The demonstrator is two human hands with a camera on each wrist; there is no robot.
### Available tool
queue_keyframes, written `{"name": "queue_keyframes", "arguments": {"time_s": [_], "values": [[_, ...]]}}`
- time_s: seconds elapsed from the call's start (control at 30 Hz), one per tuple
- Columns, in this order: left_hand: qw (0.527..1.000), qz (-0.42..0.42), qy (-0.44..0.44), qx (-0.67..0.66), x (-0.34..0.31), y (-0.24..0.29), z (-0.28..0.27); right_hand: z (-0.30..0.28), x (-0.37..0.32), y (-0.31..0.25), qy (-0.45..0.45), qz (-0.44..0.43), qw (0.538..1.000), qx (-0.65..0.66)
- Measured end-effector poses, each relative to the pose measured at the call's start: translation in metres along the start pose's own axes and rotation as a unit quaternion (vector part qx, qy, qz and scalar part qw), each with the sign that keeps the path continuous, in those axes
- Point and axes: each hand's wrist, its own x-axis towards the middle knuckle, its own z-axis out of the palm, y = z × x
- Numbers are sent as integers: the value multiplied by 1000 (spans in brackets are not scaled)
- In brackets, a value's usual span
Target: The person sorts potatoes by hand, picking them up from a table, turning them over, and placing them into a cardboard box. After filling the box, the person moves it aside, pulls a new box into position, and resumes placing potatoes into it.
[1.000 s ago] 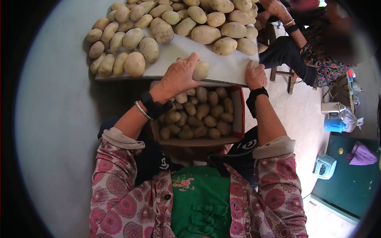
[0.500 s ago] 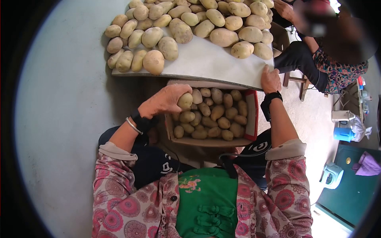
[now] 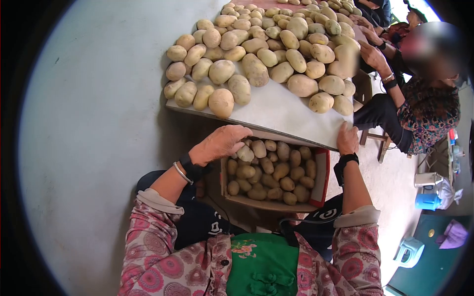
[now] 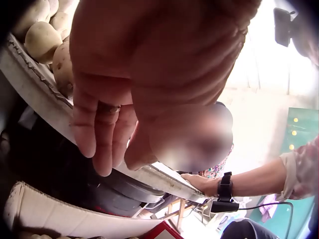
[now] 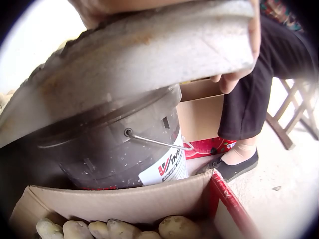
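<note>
My left hand point(image 3: 221, 144) hovers at the left back corner of a cardboard box point(image 3: 269, 204) of potatoes point(image 3: 281, 171). In the left wrist view its fingers point(image 4: 103, 142) are extended, with nothing held. A pale potato point(image 3: 245, 153) lies in the box just below the fingertips. My right hand point(image 3: 348, 140) grips the right corner of the white table point(image 3: 296, 114); in the right wrist view its fingers point(image 5: 230, 83) curl under the thick edge. Many potatoes point(image 3: 302, 86) are heaped on the table above the box.
A dark bucket point(image 5: 114, 144) with a wire handle stands under the table, behind the box. At the right, another person point(image 3: 427, 118) sits by the table on a wooden stool point(image 3: 383, 148). A blue container point(image 3: 427, 201) and a pale blue stool point(image 3: 409, 252) are farther right.
My left hand has carried a potato from the table's front edge down to the box and let it go. The head view has shifted, showing more of the table. My right hand stays on the corner.
</note>
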Motion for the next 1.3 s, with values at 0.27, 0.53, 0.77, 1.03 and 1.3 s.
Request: {"name": "queue_keyframes", "arguments": {"time_s": [0.27, 0.53, 0.77, 1.03, 1.3], "values": [[984, -26, 176, 28, 16, 9, -15, 1, 2, 2, 9, -9, 1000, -8], [937, -121, 232, 230, 15, -7, -35, 2, 4, 1, 2, -7, 1000, 1], [940, -150, 132, 278, 15, -15, -31, 5, 6, 4, 11, 16, 1000, -12], [938, -180, 136, 263, 15, -12, -27, 4, 5, 4, 12, -2, 1000, -5], [995, -27, 75, 58, -1, 32, -12, 2, 5, 5, 6, 9, 1000, -7]]}}
